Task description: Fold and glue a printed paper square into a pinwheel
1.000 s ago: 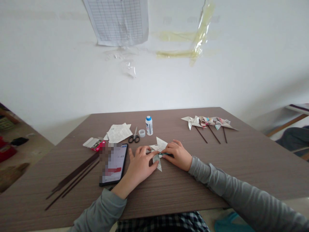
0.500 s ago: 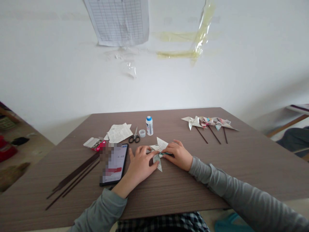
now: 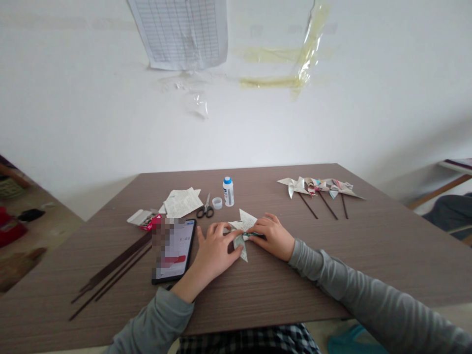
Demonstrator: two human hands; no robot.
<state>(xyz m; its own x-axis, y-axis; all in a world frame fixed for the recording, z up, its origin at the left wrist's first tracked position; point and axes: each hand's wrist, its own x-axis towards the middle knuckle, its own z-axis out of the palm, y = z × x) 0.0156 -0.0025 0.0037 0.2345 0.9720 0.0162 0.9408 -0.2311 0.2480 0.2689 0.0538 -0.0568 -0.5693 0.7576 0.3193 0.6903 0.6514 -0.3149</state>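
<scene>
The folded paper pinwheel (image 3: 240, 243) lies on the table, pinched at its centre between your nearly closed left hand (image 3: 215, 253) and right hand (image 3: 273, 237), both holding it

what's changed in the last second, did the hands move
Nothing visibly changed: neither hand took hold of or let go of anything. The left hand and right hand stay on the centre of the paper pinwheel. The scissors, the glue bottle and the pinwheels on sticks stay where they were.
</scene>
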